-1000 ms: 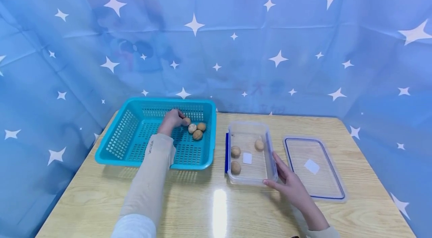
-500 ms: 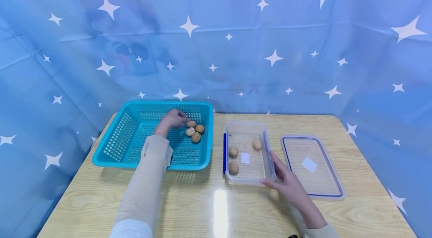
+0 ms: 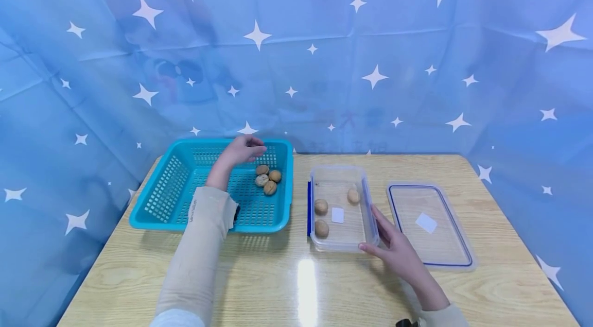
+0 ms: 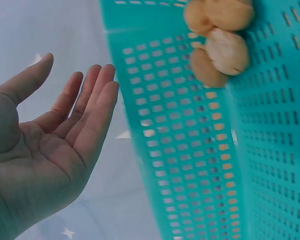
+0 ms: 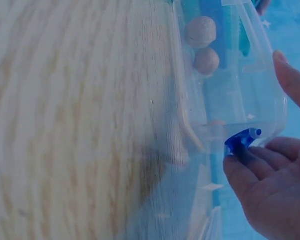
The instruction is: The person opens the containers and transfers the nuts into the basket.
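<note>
My left hand (image 3: 242, 149) is raised over the far side of the turquoise plastic basket (image 3: 139, 216). In the left wrist view its palm and fingers (image 4: 97, 100) are spread and hold nothing. Several walnuts (image 3: 270, 187) lie together on the basket floor towards its right end. My right hand (image 3: 396, 251) holds the near right corner of a clear food container (image 3: 345, 247), thumb at the front wall and fingers along the right side, by a blue clip (image 5: 242, 141). Inside that container are three walnuts (image 3: 321, 228), two at the left and one further back.
A clear lid with a blue seal (image 3: 431, 266) lies flat on the wooden table (image 3: 259, 286), right of the container. Behind the table hangs a blue curtain (image 3: 296, 64) with white stars. The basket stands left of the container with a gap between them.
My left hand has come away from a walnut, now resting beside the others in the basket, and has lifted up and back. The right hand stays at the container's corner.
</note>
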`<state>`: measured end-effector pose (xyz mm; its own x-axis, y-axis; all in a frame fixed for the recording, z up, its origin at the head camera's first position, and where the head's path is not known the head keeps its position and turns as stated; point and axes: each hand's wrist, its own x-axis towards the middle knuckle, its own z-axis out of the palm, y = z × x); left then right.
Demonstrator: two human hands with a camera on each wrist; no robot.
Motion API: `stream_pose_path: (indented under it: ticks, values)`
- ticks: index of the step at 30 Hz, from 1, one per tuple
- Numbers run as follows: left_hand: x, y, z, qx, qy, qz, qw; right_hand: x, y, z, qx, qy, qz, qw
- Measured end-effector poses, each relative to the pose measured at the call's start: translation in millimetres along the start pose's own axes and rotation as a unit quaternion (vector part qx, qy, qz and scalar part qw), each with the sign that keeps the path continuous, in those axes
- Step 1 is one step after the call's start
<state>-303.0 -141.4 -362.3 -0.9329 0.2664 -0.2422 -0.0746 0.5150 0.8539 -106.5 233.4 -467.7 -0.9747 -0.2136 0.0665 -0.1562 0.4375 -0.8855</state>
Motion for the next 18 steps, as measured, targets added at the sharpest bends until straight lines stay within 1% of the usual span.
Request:
stream_pose_path:
  ticks: [5,13,18]
  values:
    - [-7.1,13.3,2.7,-0.009,0.001,0.026,0.9996,-0.4,-0.8,-0.7,0.005,-0.001,0.002,1.000]
    - [-17.8,29.2,11.7,-0.014,0.006,0.056,0.9983,-1.0,1.6,-0.2,-0.016,0.000,0.006,1.000]
    - [-27.7,40.9,19.8,-0.023,0.002,0.090,0.9957,-1.1,0.8,-1.5,-0.015,0.000,0.008,1.000]
